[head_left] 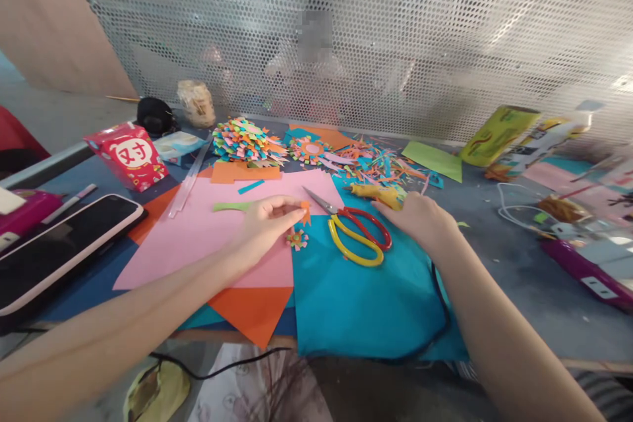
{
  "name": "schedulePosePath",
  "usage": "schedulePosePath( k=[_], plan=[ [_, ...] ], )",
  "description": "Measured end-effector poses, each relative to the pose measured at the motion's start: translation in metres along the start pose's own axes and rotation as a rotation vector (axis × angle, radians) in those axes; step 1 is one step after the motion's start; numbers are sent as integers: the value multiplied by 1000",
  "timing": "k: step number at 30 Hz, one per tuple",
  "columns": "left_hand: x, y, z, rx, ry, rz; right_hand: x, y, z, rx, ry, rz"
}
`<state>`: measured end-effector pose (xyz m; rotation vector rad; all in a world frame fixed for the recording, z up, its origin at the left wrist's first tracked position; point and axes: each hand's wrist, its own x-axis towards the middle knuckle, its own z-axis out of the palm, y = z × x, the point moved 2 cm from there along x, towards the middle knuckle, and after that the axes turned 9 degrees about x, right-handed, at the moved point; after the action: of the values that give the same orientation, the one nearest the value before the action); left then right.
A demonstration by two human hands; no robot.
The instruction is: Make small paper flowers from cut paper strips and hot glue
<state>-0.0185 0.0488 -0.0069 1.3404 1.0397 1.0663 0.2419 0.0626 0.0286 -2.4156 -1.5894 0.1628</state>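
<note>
My left hand (277,214) pinches a small orange paper piece (305,212) with a cut fringe, between thumb and fingertips. Just below it lies a tiny multicoloured paper flower (297,239), over the edge between the pink paper (198,231) and the blue paper (356,310). My right hand (420,217) is closed round a yellow glue gun (376,192), its nozzle pointing left and a black cord trailing below. Between the hands rest scissors (353,227) with one red and one yellow handle, blades toward the upper left. A green strip (230,206) lies beside my left hand.
Fringed paper flowers (244,142) and a heap of paper scraps (376,161) lie at the back, before a perforated metal panel (370,33). Clear glue sticks (190,178), a red carton (129,157) and a phone (64,250) are left. Yellow packaging (499,135) stands right.
</note>
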Motion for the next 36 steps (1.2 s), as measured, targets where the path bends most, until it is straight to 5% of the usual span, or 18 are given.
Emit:
schedulePosePath(
  k=[6,13,21,36],
  plan=[
    [-1,5,1,1,20,-8,16,2,9,10,-52,13],
    [-5,11,3,-62,15,-20,-14,-5,-23,100,244,-74],
    [-4,7,5,-244,42,-143,-50,-25,-7,183,782,-784],
    [-7,15,3,-314,71,-182,-57,-29,-15,175,775,-790]
  ],
)
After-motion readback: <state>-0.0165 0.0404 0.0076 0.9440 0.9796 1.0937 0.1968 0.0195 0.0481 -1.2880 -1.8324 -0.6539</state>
